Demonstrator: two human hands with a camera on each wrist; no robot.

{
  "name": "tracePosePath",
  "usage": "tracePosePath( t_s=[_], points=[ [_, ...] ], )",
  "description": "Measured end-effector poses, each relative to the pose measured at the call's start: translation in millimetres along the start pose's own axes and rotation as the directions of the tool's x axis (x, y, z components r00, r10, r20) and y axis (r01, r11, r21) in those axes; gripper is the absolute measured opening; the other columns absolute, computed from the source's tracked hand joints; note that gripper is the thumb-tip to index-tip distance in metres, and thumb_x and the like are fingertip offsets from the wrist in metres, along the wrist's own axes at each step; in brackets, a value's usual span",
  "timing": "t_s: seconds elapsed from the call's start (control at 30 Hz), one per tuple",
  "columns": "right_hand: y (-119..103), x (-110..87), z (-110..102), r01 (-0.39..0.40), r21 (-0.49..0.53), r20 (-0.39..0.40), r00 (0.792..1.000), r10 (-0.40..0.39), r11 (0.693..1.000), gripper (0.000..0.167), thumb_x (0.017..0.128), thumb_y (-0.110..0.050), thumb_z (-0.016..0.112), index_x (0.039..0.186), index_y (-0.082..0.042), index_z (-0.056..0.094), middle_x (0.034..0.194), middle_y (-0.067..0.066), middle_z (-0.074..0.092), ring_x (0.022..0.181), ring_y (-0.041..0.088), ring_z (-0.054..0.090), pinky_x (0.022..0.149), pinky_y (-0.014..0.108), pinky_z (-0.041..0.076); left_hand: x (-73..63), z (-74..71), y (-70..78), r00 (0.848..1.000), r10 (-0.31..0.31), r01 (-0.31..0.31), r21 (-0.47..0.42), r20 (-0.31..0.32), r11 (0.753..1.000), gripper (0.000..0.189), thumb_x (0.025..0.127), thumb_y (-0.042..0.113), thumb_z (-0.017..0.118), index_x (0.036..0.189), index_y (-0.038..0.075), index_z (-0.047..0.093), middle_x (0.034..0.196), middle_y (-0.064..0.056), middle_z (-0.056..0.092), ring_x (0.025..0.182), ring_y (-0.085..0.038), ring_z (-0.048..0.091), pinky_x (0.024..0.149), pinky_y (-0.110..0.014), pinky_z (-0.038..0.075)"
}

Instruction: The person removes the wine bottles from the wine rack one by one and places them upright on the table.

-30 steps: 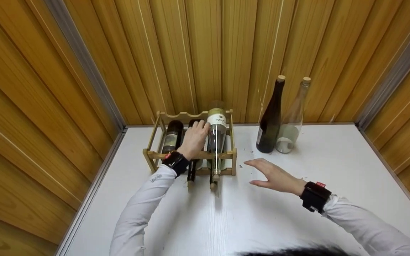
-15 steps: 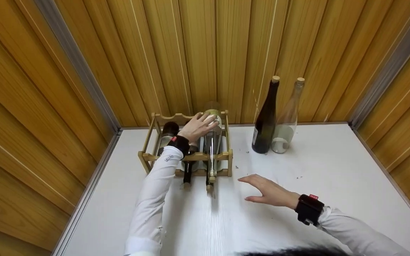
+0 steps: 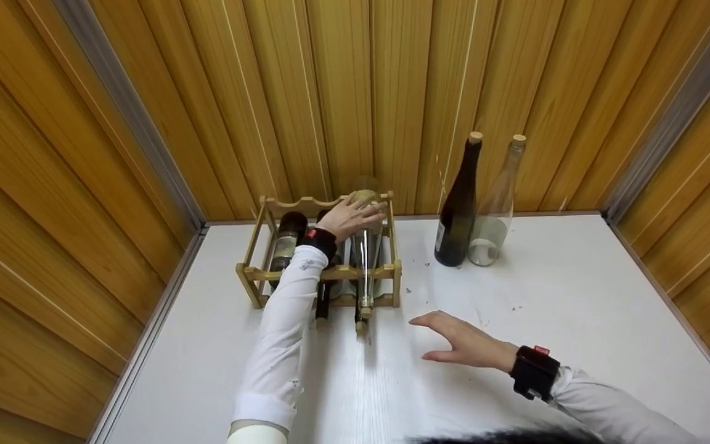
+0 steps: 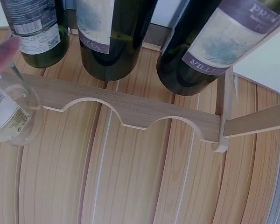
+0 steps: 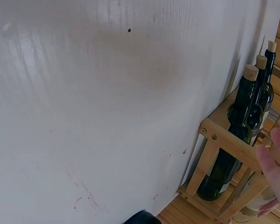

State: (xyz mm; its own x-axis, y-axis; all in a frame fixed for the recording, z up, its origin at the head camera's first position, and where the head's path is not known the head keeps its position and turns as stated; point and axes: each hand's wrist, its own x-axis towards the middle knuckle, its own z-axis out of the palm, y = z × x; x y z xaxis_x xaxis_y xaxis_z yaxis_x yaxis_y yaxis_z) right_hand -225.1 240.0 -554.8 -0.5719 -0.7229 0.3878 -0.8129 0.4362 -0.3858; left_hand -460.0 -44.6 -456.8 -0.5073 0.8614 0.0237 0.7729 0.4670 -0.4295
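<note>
My left hand (image 3: 352,218) lies over the base end of a clear corked bottle (image 3: 365,262), its fingers spread fairly straight across the glass. That bottle rests on the upper right slot of a wooden wine rack (image 3: 250,270), with its neck toward me. In the left wrist view, a fingertip (image 4: 4,52) touches or overlaps the clear bottle (image 4: 11,109), whose white label shows. Most of this hand's contact is hidden. Over the table in front of the rack, my right hand (image 3: 469,342) holds nothing, its thumb and fingers apart.
Dark bottles (image 4: 116,42) lie in the rack's lower tier, their necks poking out in front. A dark bottle (image 3: 458,225) and a clear bottle (image 3: 495,219) stand upright on the white table (image 3: 552,296), right of the rack. Wood-panelled walls (image 3: 404,111) enclose it.
My left hand has moved from the clear bottle's left side to over its base end. The right hand has drawn back toward me. The view has shifted slightly; the bottle barely differs.
</note>
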Motion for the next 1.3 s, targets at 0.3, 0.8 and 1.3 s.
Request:
tracePosePath(
  t_s=[0.3,0.8,1.3],
  points=[
    [0,-3.3,-2,0.006,-0.012,-0.024,1.0,-0.006,1.0,0.055,0.099,-0.017,0.084,0.145,0.002,0.061,0.136,0.016,0.072,0.123,0.031,0.068,0.104,0.041,0.061,7.2,2.3,-6.7,0.992,0.078,-0.087,-0.094,-0.095,0.992,0.054,0.097,-0.002,0.07,0.145,0.021,0.069,0.161,-0.009,0.062,0.157,-0.039,0.051,0.125,-0.056,0.048],
    [-2,-6.7,-6,-0.05,0.001,-0.004,0.999,0.05,0.999,0.052,0.1,-0.017,0.083,0.144,0.002,0.063,0.135,0.017,0.072,0.124,0.031,0.067,0.103,0.043,0.062,-3.7,7.8,-4.7,0.969,0.092,-0.093,0.007,-0.23,0.996,0.052,0.09,0.004,0.08,0.137,0.023,0.069,0.152,-0.007,0.067,0.149,-0.038,0.057,0.113,-0.05,0.059],
    [0,-4.5,-18,-0.035,-0.037,-0.121,0.992,0.03,0.999,0.054,0.096,-0.014,0.086,0.143,0.001,0.064,0.135,0.016,0.072,0.124,0.031,0.067,0.107,0.032,0.058,-21.3,-45.2,-8.2,0.943,-0.116,0.044,-0.23,-0.311,0.972,0.075,0.072,0.015,0.098,0.139,0.008,0.064,0.139,-0.025,0.064,0.14,-0.045,0.058,0.128,-0.062,0.042]
  ],
)
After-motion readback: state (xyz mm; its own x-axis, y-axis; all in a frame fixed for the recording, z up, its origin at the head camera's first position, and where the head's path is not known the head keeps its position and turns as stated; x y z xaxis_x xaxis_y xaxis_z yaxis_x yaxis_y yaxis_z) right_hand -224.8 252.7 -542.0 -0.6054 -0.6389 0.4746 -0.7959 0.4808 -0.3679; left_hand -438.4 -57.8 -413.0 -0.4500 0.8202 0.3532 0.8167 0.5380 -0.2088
